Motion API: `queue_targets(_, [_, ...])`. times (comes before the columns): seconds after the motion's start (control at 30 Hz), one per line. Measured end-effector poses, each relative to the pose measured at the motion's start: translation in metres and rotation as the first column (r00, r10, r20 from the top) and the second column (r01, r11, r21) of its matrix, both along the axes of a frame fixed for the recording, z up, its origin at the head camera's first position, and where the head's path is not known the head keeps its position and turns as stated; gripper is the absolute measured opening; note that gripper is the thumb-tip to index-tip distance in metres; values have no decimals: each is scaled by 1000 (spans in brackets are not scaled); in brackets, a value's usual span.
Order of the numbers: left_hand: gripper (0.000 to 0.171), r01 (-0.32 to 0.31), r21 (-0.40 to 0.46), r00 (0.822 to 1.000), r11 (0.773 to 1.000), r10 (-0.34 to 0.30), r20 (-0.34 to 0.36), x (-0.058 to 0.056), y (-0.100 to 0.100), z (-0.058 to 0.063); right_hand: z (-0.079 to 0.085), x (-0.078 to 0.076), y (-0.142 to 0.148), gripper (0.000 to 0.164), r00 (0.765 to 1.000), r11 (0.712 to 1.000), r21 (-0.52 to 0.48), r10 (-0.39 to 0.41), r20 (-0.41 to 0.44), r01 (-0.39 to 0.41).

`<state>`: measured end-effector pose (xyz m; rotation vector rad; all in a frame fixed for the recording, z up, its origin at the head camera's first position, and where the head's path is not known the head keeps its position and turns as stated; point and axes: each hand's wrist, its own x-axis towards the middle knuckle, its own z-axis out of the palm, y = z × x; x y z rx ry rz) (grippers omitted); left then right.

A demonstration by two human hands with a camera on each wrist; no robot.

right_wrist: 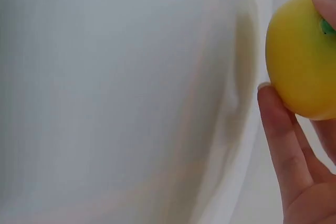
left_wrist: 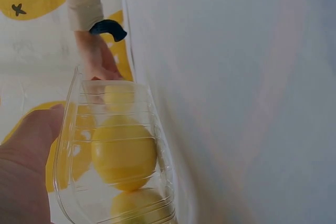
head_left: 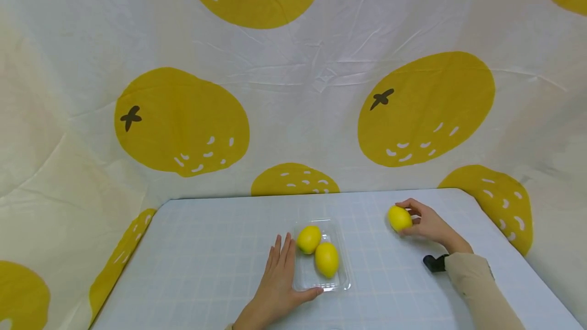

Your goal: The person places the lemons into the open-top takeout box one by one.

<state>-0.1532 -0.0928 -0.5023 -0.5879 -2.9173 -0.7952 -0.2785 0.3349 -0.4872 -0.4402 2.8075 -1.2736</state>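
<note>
A yellow lemon (head_left: 399, 219) is pinched between the thumb and fingers of my right hand (head_left: 430, 225), over the right part of the table. Up close in the right wrist view, this lemon (right_wrist: 299, 59) shows a green stem end beside the thumb. My left hand (head_left: 277, 286) rests against a clear plastic container (head_left: 347, 274), its straight fingers along the left side and the thumb at the near edge. Two lemons lie inside the container, one lemon (head_left: 309, 239) farther back and another lemon (head_left: 327, 261) nearer. Through the clear wall, the left wrist view shows a lemon (left_wrist: 124, 153).
A pale checked cloth covers the table (head_left: 206, 264). Behind and beside it hangs a white curtain (head_left: 298, 111) printed with big yellow fruit. A black wrist mount (head_left: 434, 263) sticks out by the right sleeve (head_left: 474, 279).
</note>
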Motion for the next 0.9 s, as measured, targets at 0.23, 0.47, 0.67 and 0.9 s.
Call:
queue_targets(0.23, [123, 4, 15, 1000, 1000, -4, -12, 1, 0, 0, 14, 5, -12, 60, 996, 1000, -3, 15, -90, -15])
queue_targets(0.47, [124, -3, 9, 1000, 1000, 3, -20, 0, 0, -1, 32, 11, -35, 58, 977, 996, -28, 72, -199, -79])
queue_targets(0.67, [125, 1, 9, 999, 1000, 0, -38, 0, 1, -2, 48, 19, -55, 60, 959, 987, -61, 126, -255, -146])
queue_targets(0.9, [126, 1, 12, 999, 1000, -1, -41, 0, 1, -1, 63, 28, -82, 64, 929, 970, -78, 194, -316, -229])
